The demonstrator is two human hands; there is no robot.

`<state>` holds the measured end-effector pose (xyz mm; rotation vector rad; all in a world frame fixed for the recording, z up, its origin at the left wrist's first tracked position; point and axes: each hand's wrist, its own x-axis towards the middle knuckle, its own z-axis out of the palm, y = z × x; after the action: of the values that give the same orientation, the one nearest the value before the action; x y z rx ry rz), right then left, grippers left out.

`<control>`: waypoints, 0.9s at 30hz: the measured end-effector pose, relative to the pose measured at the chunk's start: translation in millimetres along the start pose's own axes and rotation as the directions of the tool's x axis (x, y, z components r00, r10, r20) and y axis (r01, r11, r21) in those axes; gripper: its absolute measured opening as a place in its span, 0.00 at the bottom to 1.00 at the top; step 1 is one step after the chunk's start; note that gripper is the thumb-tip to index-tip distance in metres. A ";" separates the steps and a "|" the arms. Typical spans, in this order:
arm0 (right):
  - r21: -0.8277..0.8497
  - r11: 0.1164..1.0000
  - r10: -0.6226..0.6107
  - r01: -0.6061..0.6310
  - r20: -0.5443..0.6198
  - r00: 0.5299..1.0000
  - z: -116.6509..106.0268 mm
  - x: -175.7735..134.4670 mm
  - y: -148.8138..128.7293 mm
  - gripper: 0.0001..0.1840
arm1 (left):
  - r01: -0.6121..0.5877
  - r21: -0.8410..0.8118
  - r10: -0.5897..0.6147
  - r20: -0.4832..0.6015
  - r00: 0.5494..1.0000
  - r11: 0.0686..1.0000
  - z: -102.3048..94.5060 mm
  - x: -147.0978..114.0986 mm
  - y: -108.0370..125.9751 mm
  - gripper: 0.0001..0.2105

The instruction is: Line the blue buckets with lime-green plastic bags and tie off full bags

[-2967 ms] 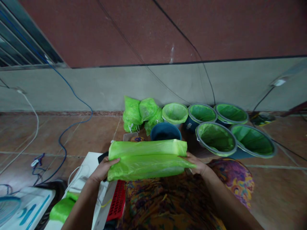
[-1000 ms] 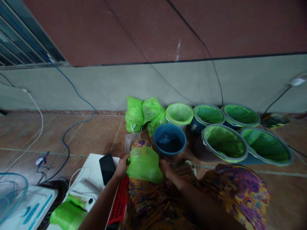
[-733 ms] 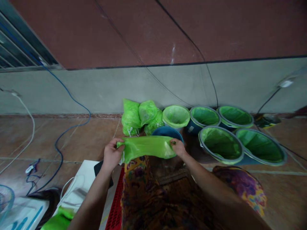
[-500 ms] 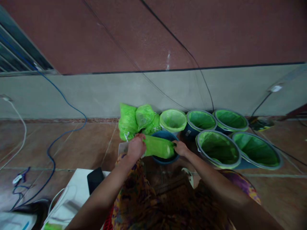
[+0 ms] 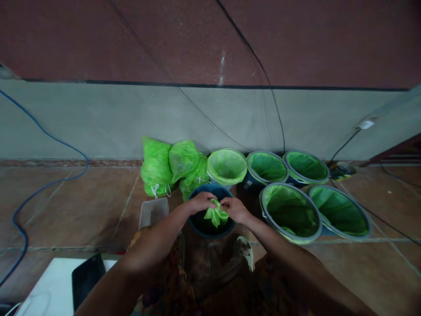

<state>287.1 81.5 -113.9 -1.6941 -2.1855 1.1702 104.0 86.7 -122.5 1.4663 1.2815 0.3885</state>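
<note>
Brown-tiled floor (image 5: 98,206) meets a wall (image 5: 115,118) painted dark red above and pale grey below. A blue cable (image 5: 25,239) trails across the left of the floor. Five green-lined bins (image 5: 291,210) and three filled green plastic bags (image 5: 158,164) stand near the wall. The left hand (image 5: 201,202) and the right hand (image 5: 235,209) pinch the top of a bunched green plastic bag (image 5: 216,215) with closed fingers. It hangs between the hands, just below their grip, over the mouth of a blue bucket (image 5: 210,187)

No readable text or labels.
</note>
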 end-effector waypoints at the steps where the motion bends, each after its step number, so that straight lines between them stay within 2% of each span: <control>1: -0.021 0.999 0.025 -0.025 0.014 1.000 1.9 3.8 2.1 0.11 | -0.034 0.142 0.033 0.005 0.999 0.989 -0.4 3.1 -3.0 0.21; 3: -0.098 0.994 0.050 -0.046 0.032 0.998 2.0 9.4 3.9 0.12 | -0.074 0.397 0.083 -0.007 0.997 0.915 -1.9 5.6 -7.6 0.26; 6: -0.296 0.955 0.040 -0.016 0.077 0.996 -9.9 12.8 3.7 0.13 | -0.024 0.637 0.066 -0.042 0.997 0.771 -7.5 2.5 -9.9 0.29; 8: -0.407 0.913 0.056 0.016 0.165 0.985 -22.3 12.1 6.1 0.12 | 0.015 0.728 0.039 -0.058 0.998 0.685 -12.9 -0.2 -9.2 0.23; 10: -0.456 0.885 0.058 0.090 0.301 0.952 -33.2 10.4 11.8 0.11 | 0.002 0.777 0.066 -0.056 0.996 0.629 -17.7 -0.4 -8.1 0.16; 12: -0.428 0.887 0.011 0.176 0.401 0.916 -39.5 9.7 18.1 0.10 | -0.051 0.792 0.145 -0.048 0.988 0.609 -20.3 2.2 -7.0 0.12; 13: -0.394 0.898 -0.023 0.197 0.406 0.914 -40.6 10.2 20.2 0.12 | -0.077 0.791 0.190 -0.050 0.980 0.607 -20.5 4.2 -6.3 0.12; 16: -0.266 0.950 -0.098 0.165 0.248 0.964 -36.9 15.4 18.2 0.24 | -0.138 0.768 0.298 -0.071 0.952 0.625 -17.0 10.9 -3.2 0.13; 17: -0.226 0.962 -0.112 0.156 0.194 0.975 -34.2 18.1 14.8 0.24 | -0.149 0.753 0.326 -0.091 0.941 0.641 -14.9 12.6 -1.9 0.13; 20: -0.172 0.974 -0.128 0.150 0.131 0.983 -24.3 27.1 2.8 0.14 | -0.186 0.668 0.407 -0.190 0.893 0.720 -8.2 15.3 3.1 0.14; 22: -0.159 0.982 -0.092 0.106 0.097 0.991 -16.9 32.4 -1.7 0.10 | -0.174 0.583 0.414 -0.309 0.856 0.794 -5.1 15.6 7.2 0.14; 24: -0.063 0.998 -0.010 0.013 0.048 0.999 -9.2 35.9 -1.5 0.12 | -0.085 0.476 0.330 -0.460 0.825 0.876 -3.5 15.5 11.6 0.16; 25: 0.036 0.999 0.037 -0.038 0.029 0.999 -5.5 36.8 -0.2 0.13 | -0.023 0.411 0.254 -0.519 0.816 0.911 -3.0 15.3 13.7 0.17; 27: 0.304 0.944 0.128 -0.130 0.027 0.991 1.2 37.3 2.6 0.15 | 0.083 0.280 0.085 -0.540 0.837 0.957 -1.2 14.5 16.6 0.18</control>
<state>275.1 113.6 -129.0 -1.7177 -1.8011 1.4611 116.4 102.6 -113.6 1.6689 1.8619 0.6791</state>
